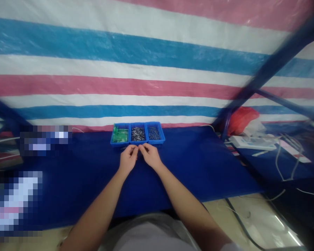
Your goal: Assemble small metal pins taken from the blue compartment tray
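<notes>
My left hand [128, 158] and my right hand [150, 155] meet fingertip to fingertip over the blue table, just in front of three small blue bins. Both are closed in a pinch, and whatever lies between the fingers is too small to make out. The left bin [119, 142] holds green plastic packets [120, 134]. Dark and silvery metal pieces, like screws [138, 133], fill the middle bin [138, 142]. In the right bin [157, 141] are thinner metal pieces [154, 133]. A small dark sliver shows beside my left fingers.
The blue tabletop [193, 167] spreads around my arms. A striped plastic sheet [136, 83] hangs behind it. To the right, a second table carries a red bag [243, 120], a white box [252, 142] and cables [278, 160]. Blue metal frame posts [251, 85] slope at the sides.
</notes>
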The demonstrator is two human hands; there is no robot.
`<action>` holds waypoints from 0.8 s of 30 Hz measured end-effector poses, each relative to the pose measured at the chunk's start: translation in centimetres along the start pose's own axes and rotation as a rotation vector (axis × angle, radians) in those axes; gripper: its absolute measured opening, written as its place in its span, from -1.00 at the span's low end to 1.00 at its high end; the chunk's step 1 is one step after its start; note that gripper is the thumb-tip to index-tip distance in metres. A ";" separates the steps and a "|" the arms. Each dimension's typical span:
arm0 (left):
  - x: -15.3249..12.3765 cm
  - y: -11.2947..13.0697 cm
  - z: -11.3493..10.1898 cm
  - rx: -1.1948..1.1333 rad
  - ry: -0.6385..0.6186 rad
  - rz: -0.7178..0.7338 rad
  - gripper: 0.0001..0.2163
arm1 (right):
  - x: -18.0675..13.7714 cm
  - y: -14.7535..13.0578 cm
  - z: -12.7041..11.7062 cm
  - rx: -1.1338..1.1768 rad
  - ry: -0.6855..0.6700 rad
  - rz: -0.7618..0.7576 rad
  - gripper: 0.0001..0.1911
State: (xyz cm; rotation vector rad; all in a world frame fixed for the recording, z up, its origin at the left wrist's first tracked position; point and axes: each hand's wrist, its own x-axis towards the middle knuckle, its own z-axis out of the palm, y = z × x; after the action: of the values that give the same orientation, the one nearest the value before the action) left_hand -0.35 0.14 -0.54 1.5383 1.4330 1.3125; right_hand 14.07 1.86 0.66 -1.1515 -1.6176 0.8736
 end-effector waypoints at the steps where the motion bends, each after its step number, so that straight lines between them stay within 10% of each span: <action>1: 0.0 0.0 -0.1 0.005 0.014 0.001 -0.74 | 0.0 -0.1 0.0 0.025 0.001 -0.014 -0.70; 17: -0.1 0.1 -0.3 -0.023 0.076 -0.009 -0.56 | -0.2 -0.6 0.1 0.049 -0.025 -0.181 -0.86; 24: 0.1 -0.9 0.2 -0.141 -0.049 0.018 -0.79 | 0.2 0.1 0.4 0.219 0.064 0.037 -0.81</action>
State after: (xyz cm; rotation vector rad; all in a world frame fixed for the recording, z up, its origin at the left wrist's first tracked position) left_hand -0.50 0.46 -1.40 1.4827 1.2712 1.3478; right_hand 13.71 2.11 0.47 -1.0470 -1.4143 1.0016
